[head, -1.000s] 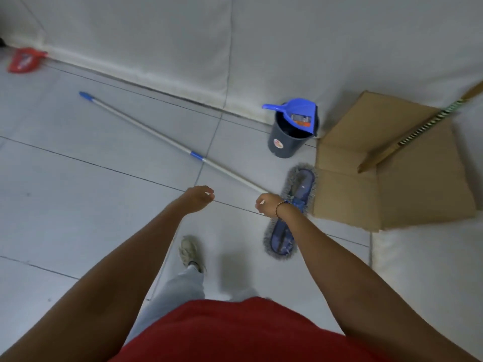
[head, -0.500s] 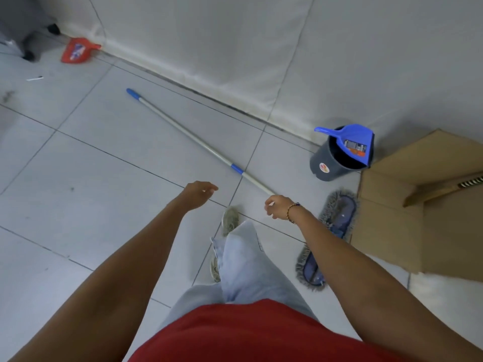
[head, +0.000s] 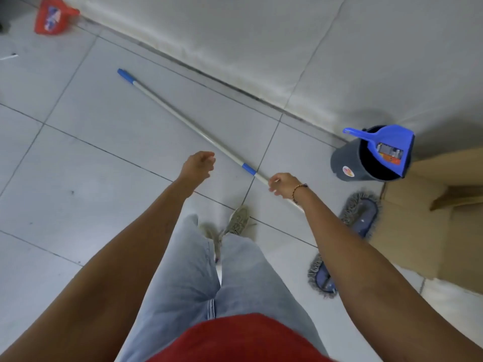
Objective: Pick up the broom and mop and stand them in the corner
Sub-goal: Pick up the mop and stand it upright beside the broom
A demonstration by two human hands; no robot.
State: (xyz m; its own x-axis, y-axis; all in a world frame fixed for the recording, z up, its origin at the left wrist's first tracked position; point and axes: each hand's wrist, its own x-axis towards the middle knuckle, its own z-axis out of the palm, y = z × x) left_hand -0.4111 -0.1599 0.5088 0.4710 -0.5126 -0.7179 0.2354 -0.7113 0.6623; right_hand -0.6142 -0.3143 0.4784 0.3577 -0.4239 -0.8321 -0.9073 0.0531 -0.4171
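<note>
A flat mop lies on the tiled floor. Its long white handle (head: pixel 183 118) with blue end cap runs from upper left down to the right, and its blue fringed head (head: pixel 358 218) rests beside the cardboard, partly hidden by my right forearm. My right hand (head: pixel 283 185) hovers just over the lower handle, fingers curled, holding nothing. My left hand (head: pixel 198 164) hangs open a little left of the handle, not touching it. A wooden broom stick (head: pixel 456 198) shows at the right edge, lying on the cardboard.
A grey bucket (head: pixel 347 163) with a blue dustpan (head: pixel 386 148) in it stands by the wall. Flattened cardboard (head: pixel 449 231) covers the floor at right. A red dustpan (head: pixel 53 17) lies at the far upper left. My feet (head: pixel 235 226) stand near the handle.
The view has shifted left and closer, so the bucket and cardboard slid rightward. My hands stay near the mop handle, the right one now over it near the blue collar.
</note>
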